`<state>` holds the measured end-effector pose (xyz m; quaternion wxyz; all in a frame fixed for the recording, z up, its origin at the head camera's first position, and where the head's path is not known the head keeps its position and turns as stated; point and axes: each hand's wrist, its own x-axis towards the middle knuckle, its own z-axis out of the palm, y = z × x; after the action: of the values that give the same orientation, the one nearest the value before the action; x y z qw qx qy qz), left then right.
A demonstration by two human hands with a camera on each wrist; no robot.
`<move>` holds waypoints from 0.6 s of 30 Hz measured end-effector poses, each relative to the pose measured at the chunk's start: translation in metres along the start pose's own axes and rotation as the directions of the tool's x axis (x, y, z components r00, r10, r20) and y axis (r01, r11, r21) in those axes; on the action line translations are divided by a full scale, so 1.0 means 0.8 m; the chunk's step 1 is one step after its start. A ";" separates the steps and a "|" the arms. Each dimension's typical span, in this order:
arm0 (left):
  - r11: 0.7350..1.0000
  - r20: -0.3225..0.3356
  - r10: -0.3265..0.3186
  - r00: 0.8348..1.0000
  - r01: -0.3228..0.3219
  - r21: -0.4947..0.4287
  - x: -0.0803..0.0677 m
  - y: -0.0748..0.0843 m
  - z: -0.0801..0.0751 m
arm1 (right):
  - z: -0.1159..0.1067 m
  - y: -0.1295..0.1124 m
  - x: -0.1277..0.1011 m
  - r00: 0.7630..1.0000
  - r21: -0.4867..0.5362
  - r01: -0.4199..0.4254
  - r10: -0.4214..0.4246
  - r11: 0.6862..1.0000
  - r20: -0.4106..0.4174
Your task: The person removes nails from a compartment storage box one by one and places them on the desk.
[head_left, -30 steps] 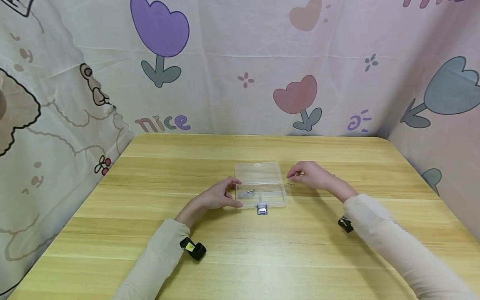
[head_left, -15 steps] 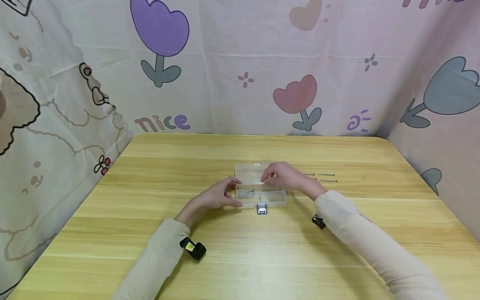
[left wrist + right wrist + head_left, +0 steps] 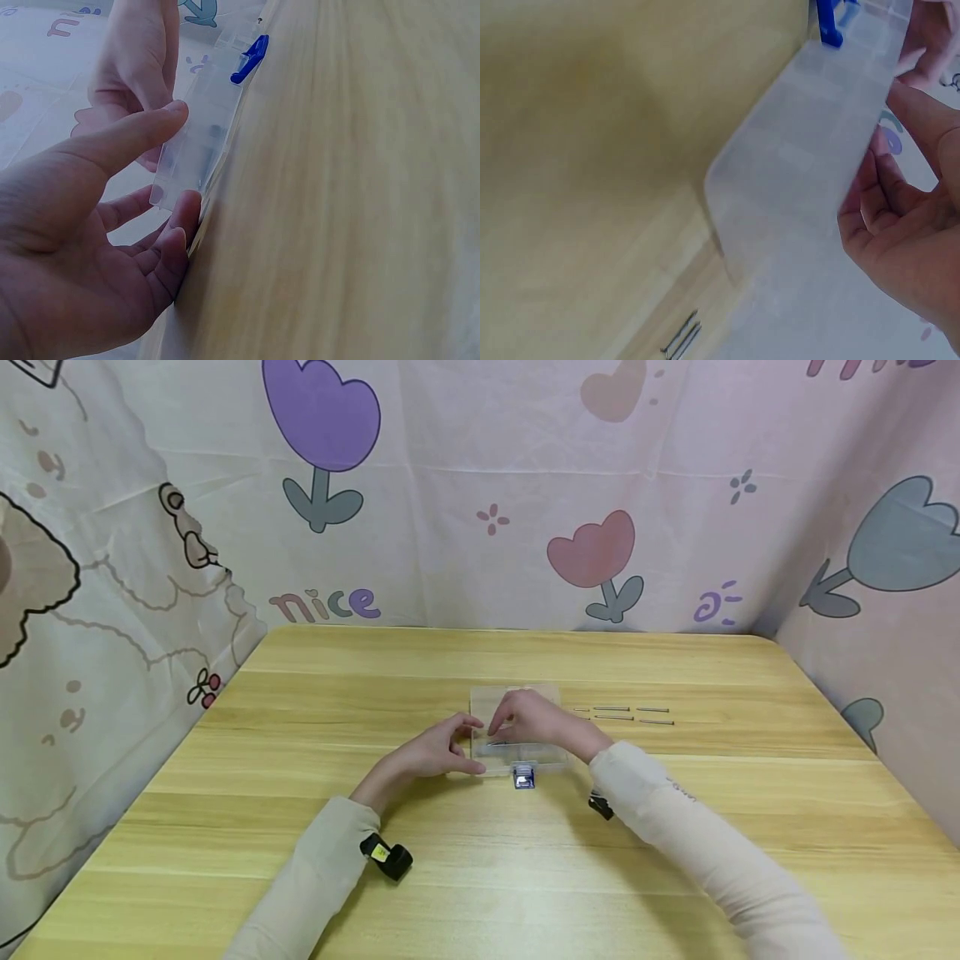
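A clear plastic compartment box [image 3: 551,756] with a blue clasp [image 3: 523,777] lies on the table, its lid laid back. My left hand [image 3: 431,752] grips the box's left end, thumb at the front and fingers behind, as the left wrist view also shows. Over the left compartment, my right hand [image 3: 536,717] has thumb and fingers pinched together, fingertips low inside the box; the nail it brought is hidden by the fingers. Small metal nails [image 3: 497,743] lie in that compartment, partly covered by the hand. The right wrist view shows the box's translucent side [image 3: 795,135].
Several loose nails [image 3: 613,717] lie in two rows on the wooden table [image 3: 480,877], right of the box; two show in the right wrist view. A printed cloth [image 3: 450,552] hangs behind the table's far edge and along both sides.
My right hand has moved left from the loose nails, across the box, to its left compartment, uncovering the rows of nails. My left hand has stayed on the box, which has not moved.
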<state>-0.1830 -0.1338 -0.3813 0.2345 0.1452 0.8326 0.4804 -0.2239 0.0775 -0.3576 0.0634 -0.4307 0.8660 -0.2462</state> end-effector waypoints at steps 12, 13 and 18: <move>1.000 0.011 0.011 1.000 -0.011 0.019 0.004 -0.005 -0.001 | 0.017 0.004 0.005 1.000 0.001 0.000 0.000 1.000 -0.026; 1.000 0.011 0.015 1.000 -0.015 0.022 0.004 -0.005 -0.001 | 0.018 0.004 0.006 0.999 0.009 0.007 -0.007 1.000 -0.034; 0.999 0.014 0.033 0.999 -0.033 0.018 0.004 -0.005 -0.001 | 0.023 0.006 0.010 0.997 0.015 0.038 -0.037 0.999 -0.066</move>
<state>-0.1865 -0.1349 -0.3852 0.2310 0.1642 0.8327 0.4757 -0.2265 0.0673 -0.3750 0.0338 -0.4378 0.8574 -0.2685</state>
